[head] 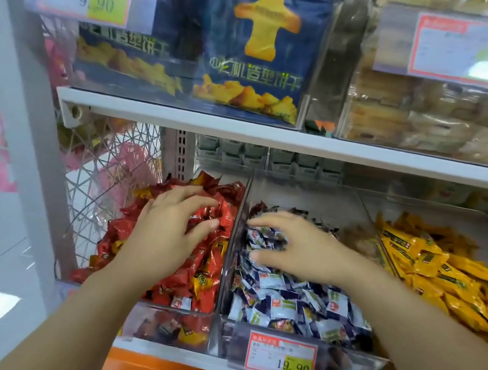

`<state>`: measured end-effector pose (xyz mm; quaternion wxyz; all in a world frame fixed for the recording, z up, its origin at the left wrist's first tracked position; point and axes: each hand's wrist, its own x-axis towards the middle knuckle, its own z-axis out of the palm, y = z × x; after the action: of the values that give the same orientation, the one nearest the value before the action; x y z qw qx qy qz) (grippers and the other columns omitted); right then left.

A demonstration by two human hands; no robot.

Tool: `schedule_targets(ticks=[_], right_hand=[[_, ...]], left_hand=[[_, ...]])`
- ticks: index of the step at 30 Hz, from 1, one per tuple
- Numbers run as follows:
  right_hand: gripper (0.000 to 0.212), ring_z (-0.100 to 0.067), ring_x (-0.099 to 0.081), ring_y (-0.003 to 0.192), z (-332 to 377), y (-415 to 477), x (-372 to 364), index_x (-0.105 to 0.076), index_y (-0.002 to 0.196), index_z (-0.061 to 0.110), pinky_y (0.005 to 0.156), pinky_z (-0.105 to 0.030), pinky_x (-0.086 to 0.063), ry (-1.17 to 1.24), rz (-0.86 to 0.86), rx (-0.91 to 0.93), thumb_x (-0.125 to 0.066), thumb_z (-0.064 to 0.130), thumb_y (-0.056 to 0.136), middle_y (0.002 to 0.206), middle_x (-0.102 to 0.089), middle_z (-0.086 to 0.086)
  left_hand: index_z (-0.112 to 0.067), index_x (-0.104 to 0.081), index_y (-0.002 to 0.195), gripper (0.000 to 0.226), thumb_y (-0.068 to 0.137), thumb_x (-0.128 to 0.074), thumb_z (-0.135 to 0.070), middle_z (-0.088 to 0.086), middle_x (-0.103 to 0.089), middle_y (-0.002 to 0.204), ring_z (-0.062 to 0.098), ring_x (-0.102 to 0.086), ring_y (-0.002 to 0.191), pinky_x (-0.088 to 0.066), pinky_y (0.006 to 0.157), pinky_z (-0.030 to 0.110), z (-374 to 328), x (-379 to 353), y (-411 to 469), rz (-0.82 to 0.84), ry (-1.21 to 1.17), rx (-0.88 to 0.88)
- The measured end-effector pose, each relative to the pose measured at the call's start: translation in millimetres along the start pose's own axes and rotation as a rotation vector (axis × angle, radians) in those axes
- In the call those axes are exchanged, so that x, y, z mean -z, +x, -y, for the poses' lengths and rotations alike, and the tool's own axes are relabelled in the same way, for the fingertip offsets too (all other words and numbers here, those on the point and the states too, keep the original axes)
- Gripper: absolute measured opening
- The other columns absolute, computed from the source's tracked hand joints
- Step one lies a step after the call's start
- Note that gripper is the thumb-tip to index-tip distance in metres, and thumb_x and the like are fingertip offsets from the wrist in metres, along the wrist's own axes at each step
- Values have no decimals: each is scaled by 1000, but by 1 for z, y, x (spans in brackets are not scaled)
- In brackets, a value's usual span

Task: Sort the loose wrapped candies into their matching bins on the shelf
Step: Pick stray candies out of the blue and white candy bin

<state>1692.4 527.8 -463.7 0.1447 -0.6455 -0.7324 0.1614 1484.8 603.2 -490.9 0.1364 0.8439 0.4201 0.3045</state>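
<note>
Combing red candies (pixel 203 278) with left hand (pixel 169 230) and blue-white candies (pixel 296 305) with right hand (pixel 299 250), on loosely spread fingers (pixel 182 196) gripping nothing evident; next, probably pinching out a stray.

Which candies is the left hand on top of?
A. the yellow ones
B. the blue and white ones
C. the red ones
C: the left hand is spread over the pile of red wrapped candies in the leftmost clear plastic bin, while the right hand is over the blue and white wrapped candies next door.
</note>
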Motion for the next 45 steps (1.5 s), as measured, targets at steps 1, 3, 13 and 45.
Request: schedule_targets(ticks=[1, 3, 13, 45], right_hand=[[58, -7, -31, 134, 0, 10, -6, -42, 139, 29, 107, -24, -26, -68, 77, 3, -60, 47, 87, 151, -29, 4], [58, -21, -13, 143, -6, 22, -15, -47, 136, 29, 114, -39, -18, -176, 180, -19, -60, 52, 84, 156, -17, 0], [47, -27, -26, 136, -52, 3, 12, -49, 129, 41, 108, -48, -30, -597, 343, -235, -48, 62, 87, 149, -32, 8], [23, -16, -44, 68, -31, 6, -9, -57, 100, 9, 54, -29, -33, -340, 253, -155, -68, 17, 82, 77, -49, 0]], left_hand=[[-32, -57, 127, 36, 92, -52, -39, -6, -42, 142, 17, -32, 135, -23, 113, 49, -2, 0, 0, -15, -19, -7], [-33, -59, 123, 32, 93, -51, -39, -9, -45, 138, 15, -34, 133, -25, 112, 49, -6, -2, 2, -46, -62, -34], [-39, -59, 121, 30, 94, -46, -39, -17, -46, 133, 9, -34, 130, -20, 113, 52, -16, -15, 8, 34, -74, -106], [-38, -64, 115, 31, 93, -42, -39, -24, -46, 115, 11, -42, 126, -25, 112, 52, -15, -16, 6, 81, -94, -106]])
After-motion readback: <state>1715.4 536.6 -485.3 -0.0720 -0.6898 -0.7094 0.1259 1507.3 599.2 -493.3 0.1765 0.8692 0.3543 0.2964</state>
